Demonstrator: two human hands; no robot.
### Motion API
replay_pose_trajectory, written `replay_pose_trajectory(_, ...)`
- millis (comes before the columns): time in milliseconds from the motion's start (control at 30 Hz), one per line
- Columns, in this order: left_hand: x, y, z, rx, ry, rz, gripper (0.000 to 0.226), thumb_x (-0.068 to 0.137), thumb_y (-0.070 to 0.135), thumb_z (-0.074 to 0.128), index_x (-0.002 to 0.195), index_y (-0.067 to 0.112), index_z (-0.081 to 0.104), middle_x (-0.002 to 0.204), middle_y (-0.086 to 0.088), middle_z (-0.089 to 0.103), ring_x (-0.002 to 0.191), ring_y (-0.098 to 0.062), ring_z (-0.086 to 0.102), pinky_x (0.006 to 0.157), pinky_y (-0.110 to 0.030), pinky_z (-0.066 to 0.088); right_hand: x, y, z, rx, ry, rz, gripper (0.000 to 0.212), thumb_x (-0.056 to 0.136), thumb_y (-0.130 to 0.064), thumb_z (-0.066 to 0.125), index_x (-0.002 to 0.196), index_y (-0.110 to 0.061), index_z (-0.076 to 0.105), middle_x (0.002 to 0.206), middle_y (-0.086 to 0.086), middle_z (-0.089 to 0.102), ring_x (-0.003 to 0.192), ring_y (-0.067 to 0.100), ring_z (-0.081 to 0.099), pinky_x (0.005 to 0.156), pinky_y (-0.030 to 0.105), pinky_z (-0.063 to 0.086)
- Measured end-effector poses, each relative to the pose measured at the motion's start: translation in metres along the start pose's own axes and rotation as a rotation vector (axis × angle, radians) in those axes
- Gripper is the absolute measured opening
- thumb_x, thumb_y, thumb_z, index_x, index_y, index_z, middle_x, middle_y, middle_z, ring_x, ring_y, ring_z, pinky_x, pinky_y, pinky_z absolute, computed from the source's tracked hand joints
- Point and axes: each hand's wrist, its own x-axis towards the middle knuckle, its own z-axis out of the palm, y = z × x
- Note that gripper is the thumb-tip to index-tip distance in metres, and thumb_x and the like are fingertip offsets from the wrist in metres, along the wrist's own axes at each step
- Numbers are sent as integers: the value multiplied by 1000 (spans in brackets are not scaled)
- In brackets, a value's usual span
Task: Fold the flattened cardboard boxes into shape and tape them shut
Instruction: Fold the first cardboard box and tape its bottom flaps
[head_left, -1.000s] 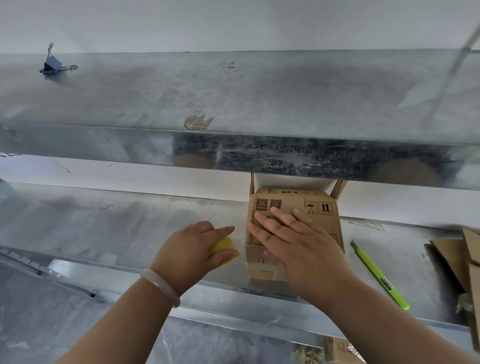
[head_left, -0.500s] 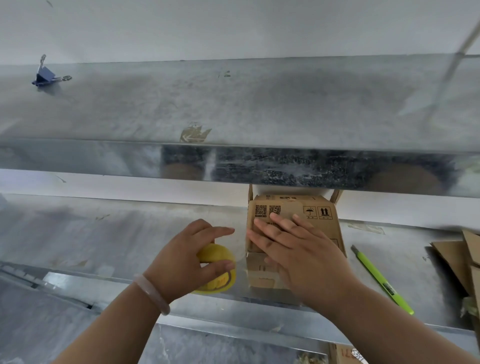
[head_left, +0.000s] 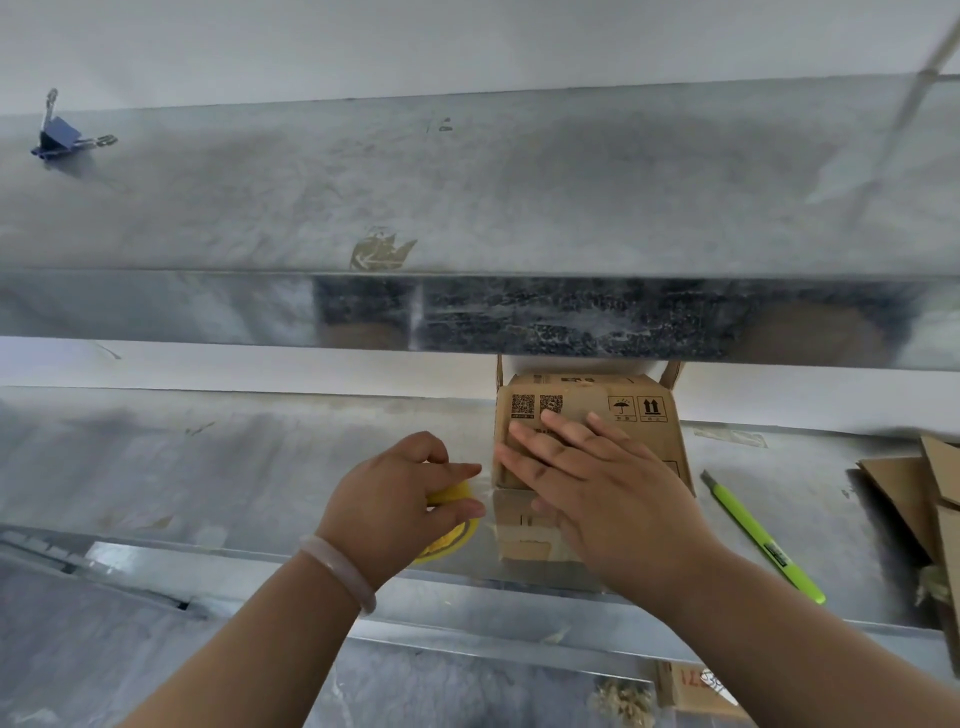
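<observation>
A: Item one, cardboard box (head_left: 582, 405): location?
B: On the metal shelf (head_left: 208, 467), under your right hand (head_left: 597, 483), whose straight fingers lie flat on its near face.
A: Item two, your left hand (head_left: 395, 493)?
B: Just left of the box, curled round the yellow tape roll (head_left: 449, 540).

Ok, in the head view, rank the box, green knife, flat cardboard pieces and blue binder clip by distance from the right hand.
1. Box, under the right hand, touching it.
2. Green knife, just to its right.
3. Flat cardboard pieces, far right edge.
4. Blue binder clip, on the upper shelf, far left.
</observation>
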Motion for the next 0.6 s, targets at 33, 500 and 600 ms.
replay_pose_trajectory(33,0,1,0,2,-5,-6,59,71,74,42,112,40,70,94,23,50,77,-2,57,65,-16,43,0,0,0,2,5,2,51,95,-37,34,144,-30,46,147,-8,49,135,18,48,108,41,27)
replay_pose_trajectory(500,-25,-13,-11,-200,42,-53,55,74,68,52,120,42,65,83,25,54,79,4,54,70,-4,37,-2,0,-3,-3,-9,-12,51,95,-39,33,143,-31,49,147,-8,49,135,17,48,109,41,26)
replay_pose_trajectory(600,-15,-4,-13,-43,-22,-83,69,68,77,36,125,45,59,83,22,51,78,-1,52,69,-11,38,-1,0,-3,15,-14,13,51,95,-39,33,144,-32,47,147,-10,48,136,16,46,110,40,25)
